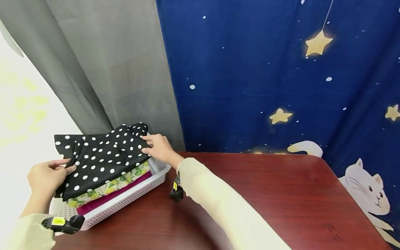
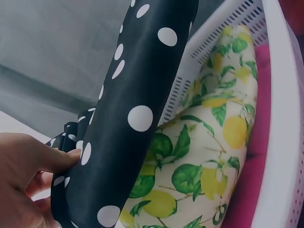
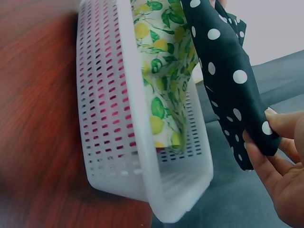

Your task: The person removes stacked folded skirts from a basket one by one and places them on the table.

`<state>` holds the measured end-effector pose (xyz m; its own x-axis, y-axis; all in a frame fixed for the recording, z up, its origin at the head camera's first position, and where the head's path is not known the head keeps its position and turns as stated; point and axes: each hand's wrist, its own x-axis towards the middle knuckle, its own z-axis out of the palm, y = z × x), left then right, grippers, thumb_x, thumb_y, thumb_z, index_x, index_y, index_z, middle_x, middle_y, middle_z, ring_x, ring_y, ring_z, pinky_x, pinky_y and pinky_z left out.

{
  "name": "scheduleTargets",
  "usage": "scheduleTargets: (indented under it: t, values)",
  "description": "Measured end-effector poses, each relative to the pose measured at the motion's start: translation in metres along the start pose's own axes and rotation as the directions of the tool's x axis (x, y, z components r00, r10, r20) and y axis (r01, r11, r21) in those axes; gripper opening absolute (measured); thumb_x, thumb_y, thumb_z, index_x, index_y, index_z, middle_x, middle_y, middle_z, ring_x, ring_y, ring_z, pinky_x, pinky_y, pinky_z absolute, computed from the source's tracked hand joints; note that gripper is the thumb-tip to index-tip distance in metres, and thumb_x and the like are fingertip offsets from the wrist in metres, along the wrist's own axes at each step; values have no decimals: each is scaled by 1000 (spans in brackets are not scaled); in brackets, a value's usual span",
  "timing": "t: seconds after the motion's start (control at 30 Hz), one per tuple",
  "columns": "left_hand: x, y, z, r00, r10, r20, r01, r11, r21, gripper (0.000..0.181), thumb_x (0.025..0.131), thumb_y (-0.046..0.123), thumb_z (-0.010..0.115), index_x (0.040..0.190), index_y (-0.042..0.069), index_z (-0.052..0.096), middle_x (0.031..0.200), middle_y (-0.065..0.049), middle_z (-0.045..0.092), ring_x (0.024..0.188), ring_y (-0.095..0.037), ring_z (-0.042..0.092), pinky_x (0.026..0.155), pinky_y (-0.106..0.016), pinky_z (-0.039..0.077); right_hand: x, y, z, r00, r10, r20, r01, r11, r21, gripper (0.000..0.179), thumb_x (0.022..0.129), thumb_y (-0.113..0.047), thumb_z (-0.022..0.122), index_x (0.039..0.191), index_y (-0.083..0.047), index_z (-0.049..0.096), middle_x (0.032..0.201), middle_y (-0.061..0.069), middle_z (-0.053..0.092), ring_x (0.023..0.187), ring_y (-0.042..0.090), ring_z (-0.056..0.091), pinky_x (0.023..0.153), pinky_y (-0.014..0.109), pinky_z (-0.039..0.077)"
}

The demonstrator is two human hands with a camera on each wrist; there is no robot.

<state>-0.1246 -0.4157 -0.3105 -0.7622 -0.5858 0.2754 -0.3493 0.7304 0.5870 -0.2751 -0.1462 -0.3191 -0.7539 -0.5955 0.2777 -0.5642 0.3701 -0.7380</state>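
A blue star-print curtain [image 1: 231,86] is hung behind a reddish-brown wood-grain table [image 1: 250,194]. 3 yellow stars [image 1: 318,43] are printed on it, 1 shown suspended from a thin line [image 1: 327,15]; white dots [image 1: 192,86] are scattered among them. A white cartoon cat [image 1: 364,189] is printed beside the table's right edge. Left of the blue, a grey curtain [image 1: 125,69] is hung in folds. At far left, yellow patches [image 1: 39,100] are seen on a white surface [image 1: 28,135].

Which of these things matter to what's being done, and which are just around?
Seemingly part of the job:
black polka-dot cloth, held on both sides
white basket
inside it, lemon-print cloth, magenta cloth

Just surroundings:
reddish table
gray curtain
blue starry curtain
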Motion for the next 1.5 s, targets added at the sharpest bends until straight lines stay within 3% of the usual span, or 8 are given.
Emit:
scheduleTargets:
  t: [0.07, 0.33, 0.6, 1.1, 1.37, 1.5]
  values:
    - [2, 3, -2, 1000, 7, 0, -7, 1000, -6, 1, 76, 23, 72, 77, 24, 73, 45, 28, 47, 54, 7, 38, 56, -26, 31, 1, 0, -2, 1000, -11, -8, 11, 1000, -2, 44, 83, -16, 68, 125, -13, 57, 113, 5, 63, 102, 8, 59, 78, 14, 44]
    - [14, 18, -3, 993, 109, -37, -109, 994, -12, 29, 75, 18, 72, 64, 43, 61, 46, 36, 43, 51, 13, 36, 58, -26, 30, 3, -2, -13, 999, -15, -43, 14, 1000, -28, 43, 83, -16, 68, 125, -13, 58, 112, 5, 64, 102, 9, 59, 79, 14, 44]
    - [26, 30, 4, 993, 117, -21, -118, 991, -66, 48, 75, 19, 72, 60, 57, 46, 46, 37, 42, 51, 14, 36, 58, -24, 29, 4, -1, -31, 997, -1, -73, -3, 999, -54, 44, 83, -17, 69, 126, -15, 57, 112, 5, 64, 103, 8, 58, 78, 14, 44]
    - [38, 75, 30, 999, 31, 38, -20, 964, -267, 42, 76, 21, 73, 60, 52, 50, 48, 32, 47, 51, 11, 44, 52, -15, 34, -4, 21, -69, 985, 15, -170, -21, 999, -34, 45, 81, -15, 70, 125, -14, 58, 112, 7, 64, 99, 7, 60, 75, 14, 45]
    - [45, 98, 54, 998, 44, 39, -29, 947, -319, 29, 75, 19, 74, 68, 43, 59, 49, 32, 47, 48, 8, 45, 52, -16, 35, -13, 33, -94, 975, 26, -220, -31, 999, -17, 45, 80, -11, 71, 123, -11, 59, 107, 8, 66, 95, 9, 62, 73, 14, 46]
    - [46, 106, 64, 998, 38, 41, -23, 948, -319, 17, 75, 20, 75, 80, 35, 69, 49, 32, 47, 49, 8, 46, 53, -16, 35, -19, 38, -103, 975, 30, -222, -33, 999, -8, 46, 80, -10, 71, 124, -10, 58, 105, 8, 66, 94, 7, 62, 70, 13, 46]
